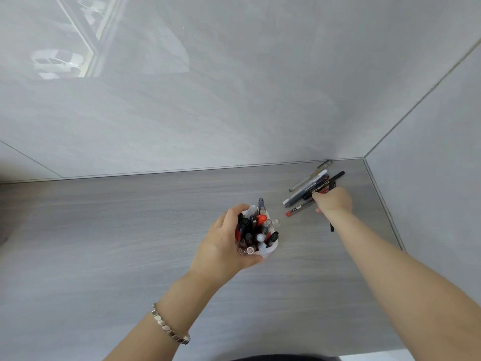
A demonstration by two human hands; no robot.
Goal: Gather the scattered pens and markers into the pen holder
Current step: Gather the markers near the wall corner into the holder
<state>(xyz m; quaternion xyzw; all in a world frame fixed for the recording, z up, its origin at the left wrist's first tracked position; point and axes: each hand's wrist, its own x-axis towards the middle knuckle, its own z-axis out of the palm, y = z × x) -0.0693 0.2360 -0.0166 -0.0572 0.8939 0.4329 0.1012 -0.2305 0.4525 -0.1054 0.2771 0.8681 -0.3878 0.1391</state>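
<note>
Our left hand (pixel 223 246) wraps around the white pen holder (pixel 272 248), already crowded with pens, near mid-surface. Our right hand (pixel 334 201) curls on a thin black pen (pixel 339 177) among the loose pens (pixel 304 190) in the far right corner. We judge it best to lift this pen clear of its neighbours, turn it upright and thread it into a gap while steadying the holder. The surface (pixel 130 230) is grey wood-grain; glossy grey wall panels (pixel 234 100) meet at that corner.
</note>
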